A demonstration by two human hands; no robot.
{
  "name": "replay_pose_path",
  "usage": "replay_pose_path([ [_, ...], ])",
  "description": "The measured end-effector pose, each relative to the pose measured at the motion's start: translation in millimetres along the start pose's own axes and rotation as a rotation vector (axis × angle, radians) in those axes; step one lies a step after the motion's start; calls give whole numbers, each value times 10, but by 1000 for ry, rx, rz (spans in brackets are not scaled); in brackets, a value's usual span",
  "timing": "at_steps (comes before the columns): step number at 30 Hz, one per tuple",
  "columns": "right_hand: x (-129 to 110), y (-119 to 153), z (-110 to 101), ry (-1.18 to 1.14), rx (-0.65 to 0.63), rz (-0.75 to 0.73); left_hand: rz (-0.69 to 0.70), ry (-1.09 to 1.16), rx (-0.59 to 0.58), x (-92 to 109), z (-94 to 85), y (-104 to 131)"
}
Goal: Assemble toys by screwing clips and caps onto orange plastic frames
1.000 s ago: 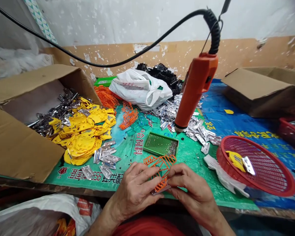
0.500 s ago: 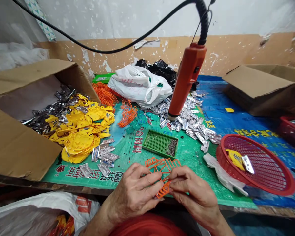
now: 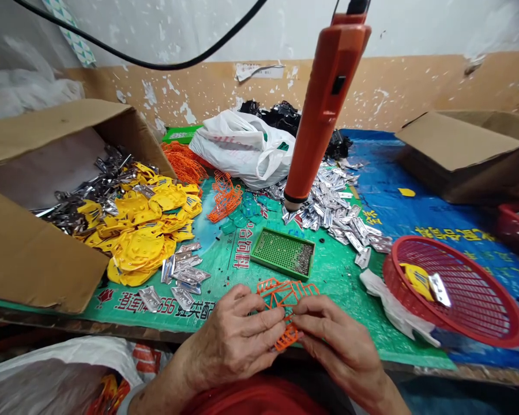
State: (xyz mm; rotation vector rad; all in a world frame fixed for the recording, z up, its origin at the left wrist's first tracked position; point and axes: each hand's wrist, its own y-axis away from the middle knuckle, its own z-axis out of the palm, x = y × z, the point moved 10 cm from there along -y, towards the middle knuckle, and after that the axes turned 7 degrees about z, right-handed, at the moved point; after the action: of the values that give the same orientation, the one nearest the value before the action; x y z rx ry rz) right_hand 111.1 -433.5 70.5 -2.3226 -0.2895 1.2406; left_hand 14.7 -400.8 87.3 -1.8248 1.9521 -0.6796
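An orange plastic lattice frame (image 3: 284,294) is held between both hands at the table's front edge. My left hand (image 3: 242,331) grips its left side with fingers curled, and my right hand (image 3: 339,337) pinches its right side. Part of the frame is covered by the fingers. Just beyond it lies a green tray (image 3: 281,252) with small metal screws heaped at its right end. A red electric screwdriver (image 3: 324,109) hangs over the table, its tip above silver metal pieces (image 3: 350,222).
Left are a cardboard box (image 3: 38,248), yellow plastic parts (image 3: 142,245) and silver pieces. Behind lie orange frames (image 3: 225,199), a white bag (image 3: 242,147) and black parts. Right are a red basket (image 3: 480,288) and another box (image 3: 462,141).
The hanging screwdriver has swung left and nearer, looking larger. Both hands still hold the orange frame, with a slight shift of the right fingers.
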Motion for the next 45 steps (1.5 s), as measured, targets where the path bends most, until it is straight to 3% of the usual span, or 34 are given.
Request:
replay_pose_path([
  [5, -1, 9, 50, 87, 5, -34, -9, -11, -38, -37, 66, 6],
  [12, 44, 48, -34, 168, 131, -5, -111, -212, 225, -45, -182, 124],
  [18, 111, 106, -45, 172, 210, 50, -212, -228, 274, -43, -145, 235],
  [32, 142, 87, 14, 180, 174, 48, -265, 10, 279, -177, -50, 236],
  [45, 182, 93, 40, 156, 148, 58, -257, 24, 243, -177, -10, 238],
])
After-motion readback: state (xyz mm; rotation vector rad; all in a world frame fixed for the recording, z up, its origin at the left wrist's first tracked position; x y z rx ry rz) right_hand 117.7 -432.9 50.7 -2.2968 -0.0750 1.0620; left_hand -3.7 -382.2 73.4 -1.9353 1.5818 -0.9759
